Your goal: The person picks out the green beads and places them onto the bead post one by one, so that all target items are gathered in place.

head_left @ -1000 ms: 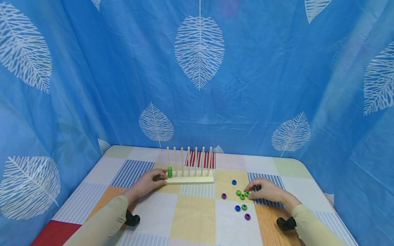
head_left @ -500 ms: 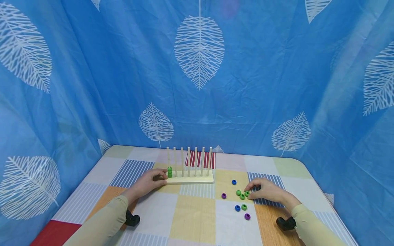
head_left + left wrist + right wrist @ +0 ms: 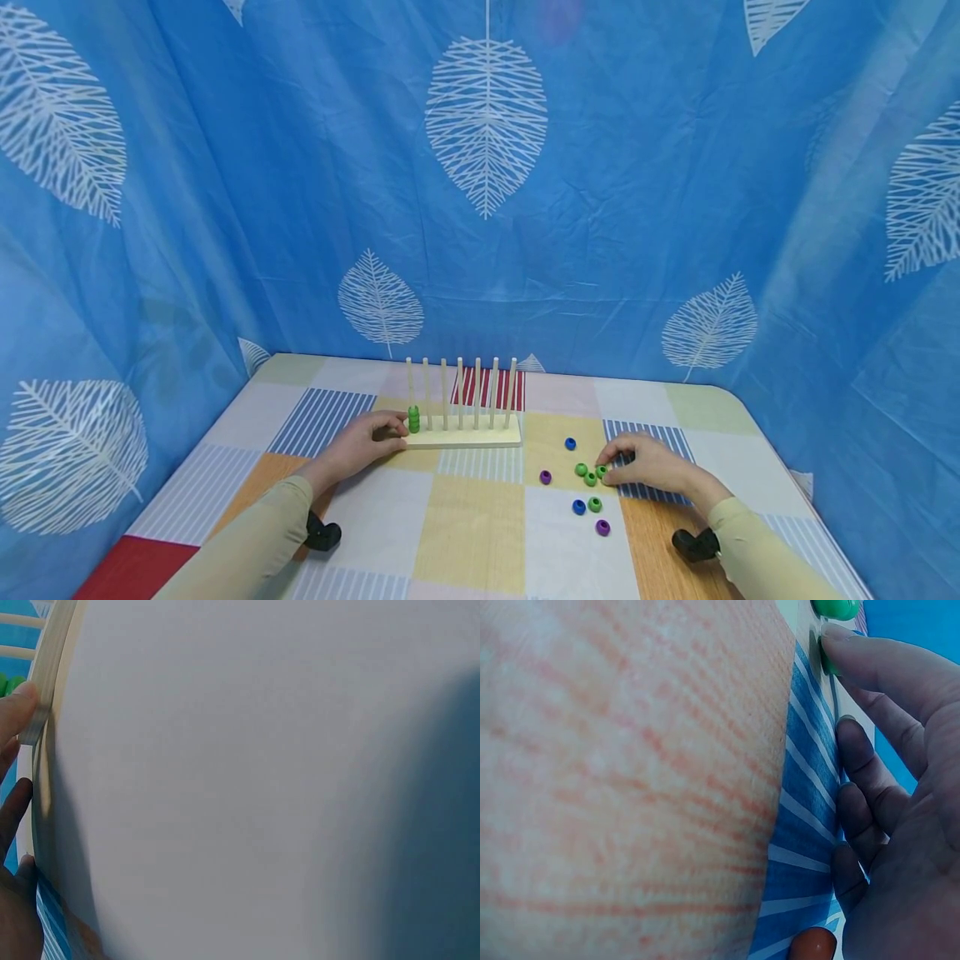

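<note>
A pale wooden peg rack (image 3: 468, 437) with a row of upright pegs stands on the table. Green beads (image 3: 414, 420) are stacked low on its leftmost peg. My left hand (image 3: 369, 440) holds the rack's left end, the thumb at the front of the base in the left wrist view. To the right, my right hand (image 3: 651, 465) has thumb and index finger around a green bead (image 3: 602, 472), which the thumb (image 3: 855, 652) mostly covers in the right wrist view. Two more green beads (image 3: 590, 479) lie close to the fingertips.
Loose on the table are blue beads (image 3: 571, 444), purple beads (image 3: 603, 527) and another green bead (image 3: 595, 504). A patchwork-patterned cloth (image 3: 472, 533) covers the table. Blue curtains (image 3: 615, 208) with white leaf prints hang behind it and at both sides.
</note>
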